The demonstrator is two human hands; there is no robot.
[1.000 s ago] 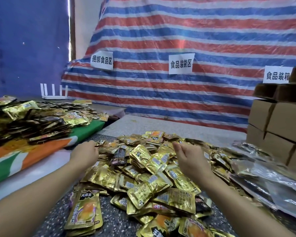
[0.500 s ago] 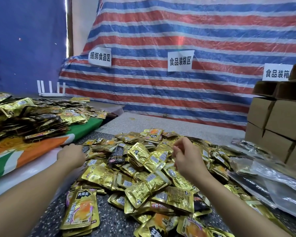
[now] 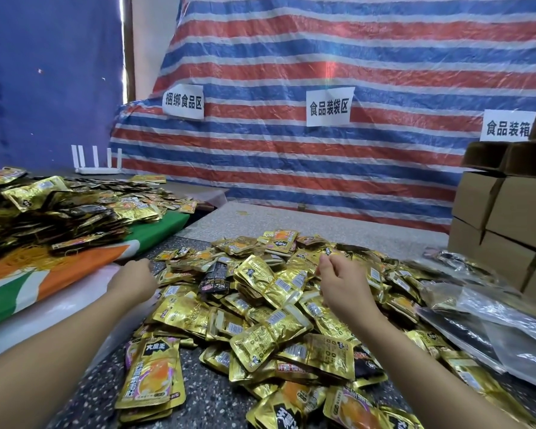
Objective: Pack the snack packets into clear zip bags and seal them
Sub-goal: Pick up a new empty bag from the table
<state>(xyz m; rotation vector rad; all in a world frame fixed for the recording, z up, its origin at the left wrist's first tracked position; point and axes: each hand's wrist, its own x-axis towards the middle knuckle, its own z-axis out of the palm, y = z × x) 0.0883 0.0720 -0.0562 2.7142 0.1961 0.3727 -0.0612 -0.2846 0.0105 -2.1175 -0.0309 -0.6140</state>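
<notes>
Now the person is reaching into the big heap of gold snack packets (image 3: 273,308) that is lying on the dark speckled bench (image 3: 99,379); the clear zip bags (image 3: 489,314) are waiting at the right edge. It seems best to be gathering a few flat packets together before taking a bag. The right hand (image 3: 341,286) is hovering over the heap, fingers (image 3: 324,261) loosely curled, perhaps pinching one packet. The left hand (image 3: 133,280) is resting at the heap's left side; its fingers are hidden.

Two bare forearms, no sleeves, left hand (image 3: 132,281), right hand (image 3: 342,287)
</notes>
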